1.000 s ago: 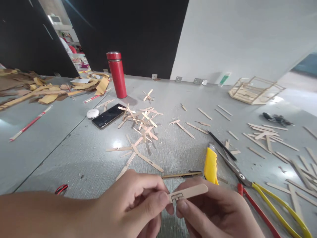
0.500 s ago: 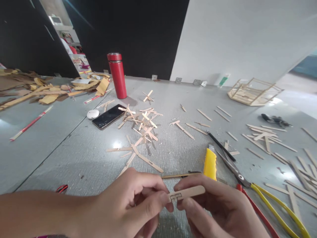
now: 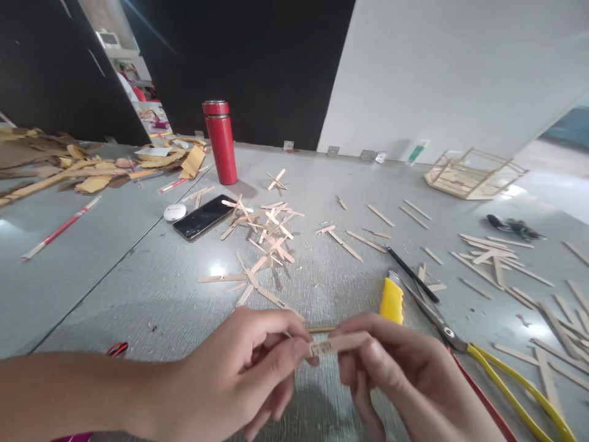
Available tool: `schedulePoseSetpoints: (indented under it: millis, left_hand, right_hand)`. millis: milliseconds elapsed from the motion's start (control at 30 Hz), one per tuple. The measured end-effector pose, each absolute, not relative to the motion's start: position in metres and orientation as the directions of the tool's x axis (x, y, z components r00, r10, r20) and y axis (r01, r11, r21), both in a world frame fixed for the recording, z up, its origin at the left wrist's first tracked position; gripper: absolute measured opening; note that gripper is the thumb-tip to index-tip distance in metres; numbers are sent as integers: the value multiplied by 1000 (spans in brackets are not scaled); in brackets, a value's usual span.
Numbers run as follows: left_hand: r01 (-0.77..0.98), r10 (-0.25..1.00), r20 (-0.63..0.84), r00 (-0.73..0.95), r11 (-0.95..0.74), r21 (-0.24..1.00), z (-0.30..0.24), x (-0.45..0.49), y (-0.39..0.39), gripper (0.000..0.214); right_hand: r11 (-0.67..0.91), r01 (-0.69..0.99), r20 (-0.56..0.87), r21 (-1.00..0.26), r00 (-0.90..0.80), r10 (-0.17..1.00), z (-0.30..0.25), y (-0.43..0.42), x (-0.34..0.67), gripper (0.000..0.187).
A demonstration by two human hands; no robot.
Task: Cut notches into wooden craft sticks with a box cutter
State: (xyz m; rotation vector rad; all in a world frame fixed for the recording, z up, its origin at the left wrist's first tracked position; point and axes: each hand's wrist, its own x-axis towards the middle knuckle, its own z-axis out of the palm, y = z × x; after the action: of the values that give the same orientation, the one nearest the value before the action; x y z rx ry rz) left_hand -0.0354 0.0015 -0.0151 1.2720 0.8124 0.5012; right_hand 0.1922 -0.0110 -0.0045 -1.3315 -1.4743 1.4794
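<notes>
Both hands hold one flat wooden craft stick (image 3: 335,344) low in the middle of the view, above the grey floor. My left hand (image 3: 243,374) pinches its left end between thumb and fingers. My right hand (image 3: 405,374) is closed round its right end, fingers curled over the top. A small dark pencilled mark shows on the stick between the two hands. Just beyond the hands lie a thin pencil-like stick (image 3: 319,329) and a yellow utility knife (image 3: 391,301).
Loose craft sticks (image 3: 264,236) lie scattered on the floor. A red flask (image 3: 221,142), a black phone (image 3: 204,217) and a white earbud case (image 3: 175,212) sit at the left. Yellow-handled pliers (image 3: 506,380), a black pen (image 3: 411,273) and a stick frame model (image 3: 469,172) are at the right.
My right hand has slid up over the stick's right end and closed round it. The stick has turned more edge-on and risen slightly. The camera has tilted a little.
</notes>
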Motion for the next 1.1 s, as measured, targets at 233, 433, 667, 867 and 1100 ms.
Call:
schedulePoseSetpoints:
  millis: [233, 433, 667, 867, 1100]
  left_hand:
    - [413, 882, -108, 458, -104, 905, -35, -40, 43, 35]
    - [517, 865, -83, 495, -216, 828, -55, -44, 64, 37]
    - [518, 782, -233, 578, -131, 845, -57, -41, 55, 40]
    - [504, 765, -215, 607, -161, 848, -54, -37, 55, 33]
    - [477, 737, -147, 660, -259, 840, -51, -36, 56, 35]
  right_hand:
    - [587, 669, 215, -455, -557, 802, -49, 19, 206, 19]
    - [740, 649, 194, -179, -714, 673, -56, 17, 205, 26]
    - [694, 705, 185, -146, -670, 719, -66, 10, 213, 32]
    - [738, 658, 324, 152, -738, 592, -71, 4, 208, 56]
    - [754, 631, 344, 183, -759, 552, -69, 0, 210, 52]
